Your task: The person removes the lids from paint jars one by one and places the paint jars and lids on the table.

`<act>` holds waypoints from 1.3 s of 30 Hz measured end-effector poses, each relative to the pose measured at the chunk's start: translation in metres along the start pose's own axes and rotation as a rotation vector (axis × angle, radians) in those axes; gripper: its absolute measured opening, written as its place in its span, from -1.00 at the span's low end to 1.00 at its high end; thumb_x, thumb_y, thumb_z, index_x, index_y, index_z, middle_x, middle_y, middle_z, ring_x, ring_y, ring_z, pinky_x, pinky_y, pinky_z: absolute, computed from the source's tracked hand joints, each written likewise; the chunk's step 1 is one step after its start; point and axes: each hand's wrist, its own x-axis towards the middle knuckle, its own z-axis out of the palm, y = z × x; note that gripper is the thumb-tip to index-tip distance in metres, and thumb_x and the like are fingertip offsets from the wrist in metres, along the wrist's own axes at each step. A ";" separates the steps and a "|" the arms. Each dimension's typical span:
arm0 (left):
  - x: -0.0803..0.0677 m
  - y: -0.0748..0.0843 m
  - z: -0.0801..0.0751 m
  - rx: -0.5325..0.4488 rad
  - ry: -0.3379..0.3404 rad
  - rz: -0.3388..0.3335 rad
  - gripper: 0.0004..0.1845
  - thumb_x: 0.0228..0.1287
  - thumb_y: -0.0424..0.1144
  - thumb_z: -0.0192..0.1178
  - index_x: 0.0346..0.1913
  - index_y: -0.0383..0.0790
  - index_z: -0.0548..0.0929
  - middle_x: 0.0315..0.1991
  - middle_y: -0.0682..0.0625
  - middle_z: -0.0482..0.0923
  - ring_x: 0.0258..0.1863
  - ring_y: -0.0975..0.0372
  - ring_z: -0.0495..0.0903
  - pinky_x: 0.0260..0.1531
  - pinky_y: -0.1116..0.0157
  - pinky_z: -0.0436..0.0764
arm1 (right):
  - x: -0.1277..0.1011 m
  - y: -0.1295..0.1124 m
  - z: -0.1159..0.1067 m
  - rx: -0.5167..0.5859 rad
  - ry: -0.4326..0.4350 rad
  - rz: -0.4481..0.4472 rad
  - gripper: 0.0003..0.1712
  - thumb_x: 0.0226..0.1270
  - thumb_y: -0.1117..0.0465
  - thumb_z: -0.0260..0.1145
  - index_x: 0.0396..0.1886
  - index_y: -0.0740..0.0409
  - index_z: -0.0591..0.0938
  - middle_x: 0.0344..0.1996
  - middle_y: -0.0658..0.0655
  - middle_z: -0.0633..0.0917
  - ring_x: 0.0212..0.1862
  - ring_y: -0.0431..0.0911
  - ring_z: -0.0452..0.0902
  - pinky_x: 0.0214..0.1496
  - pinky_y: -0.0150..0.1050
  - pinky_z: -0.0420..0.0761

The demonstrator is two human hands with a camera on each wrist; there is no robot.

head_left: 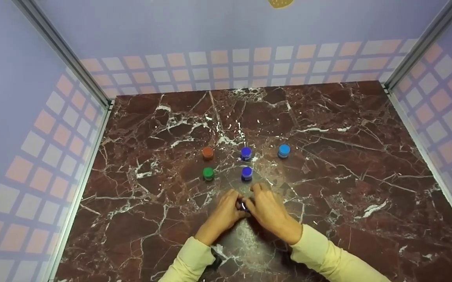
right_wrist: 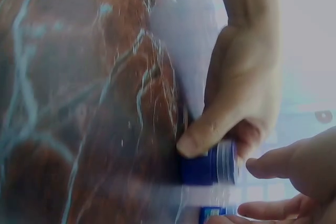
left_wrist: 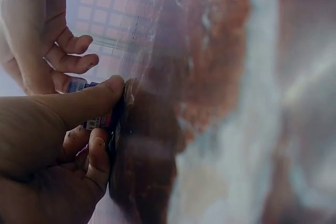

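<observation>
My left hand point(head_left: 226, 207) grips a small dark blue jar point(right_wrist: 202, 166) near the table's front, mostly hidden by the hands in the head view. In the right wrist view the left thumb point(right_wrist: 194, 142) lies across the jar's side, and a pale ridged ring shows at its top end. A printed label shows between the left fingers in the left wrist view. Close beside the jar is my right hand point(head_left: 269, 207). Its thumb point(right_wrist: 275, 163) and fingers stand apart around the top end, with a gap to the jar in the right wrist view.
Beyond the hands stand an orange-lidded jar point(head_left: 207, 152), a green-lidded jar point(head_left: 208, 173), a light blue-lidded jar point(head_left: 283, 150) and two violet-blue-lidded jars, one far point(head_left: 245, 153) and one near point(head_left: 247, 173). Panel walls point(head_left: 233, 31) enclose the marbled table point(head_left: 347, 156) at back and sides.
</observation>
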 end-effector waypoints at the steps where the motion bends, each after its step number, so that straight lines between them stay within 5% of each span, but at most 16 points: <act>1: 0.000 -0.001 0.000 0.011 0.008 0.013 -0.63 0.00 -0.31 0.59 -0.25 -0.27 0.56 -0.37 0.01 0.46 -0.34 0.20 0.47 -0.23 0.21 0.51 | 0.000 -0.003 0.001 -0.012 -0.009 0.006 -0.67 0.32 0.18 0.48 -0.27 0.28 0.51 -0.35 0.20 0.58 -0.50 0.12 0.60 -0.54 -0.07 0.61; 8: 0.000 -0.002 0.001 0.055 0.023 0.045 -0.80 0.10 -0.52 0.33 -0.20 -0.35 0.59 -0.26 -0.09 0.55 -0.22 0.03 0.60 -0.13 0.09 0.58 | -0.003 -0.017 0.010 -0.088 -0.020 0.000 -0.62 0.29 0.13 0.50 -0.26 0.27 0.48 -0.36 0.20 0.49 -0.57 0.11 0.54 -0.66 -0.06 0.53; 15: -0.001 -0.002 0.002 0.023 0.035 0.055 -0.74 0.02 -0.53 0.39 -0.22 -0.36 0.58 -0.30 -0.08 0.51 -0.29 0.09 0.55 -0.18 0.17 0.58 | -0.004 -0.019 0.014 -0.123 -0.013 -0.028 -0.63 0.23 0.20 0.52 -0.31 0.27 0.48 -0.38 0.19 0.47 -0.55 0.15 0.56 -0.65 0.01 0.56; 32: -0.002 0.000 0.000 -0.005 0.021 0.067 -0.64 0.10 -0.31 0.53 -0.27 -0.30 0.49 -0.37 0.00 0.41 -0.33 0.17 0.44 -0.27 0.23 0.52 | -0.002 0.013 0.006 0.233 -0.164 -0.273 -0.75 0.30 0.37 0.45 -0.04 0.30 0.68 -0.21 0.14 0.57 -0.26 -0.04 0.64 -0.17 -0.22 0.72; 39: -0.003 0.001 0.000 0.020 -0.005 0.057 -0.62 0.16 -0.20 0.51 -0.17 -0.29 0.53 -0.27 -0.06 0.50 -0.21 0.07 0.53 -0.14 0.13 0.56 | 0.004 0.024 0.002 0.257 -0.200 -0.437 -0.80 0.27 0.38 0.46 -0.12 0.23 0.71 -0.11 0.12 0.64 -0.03 -0.03 0.57 0.09 -0.17 0.65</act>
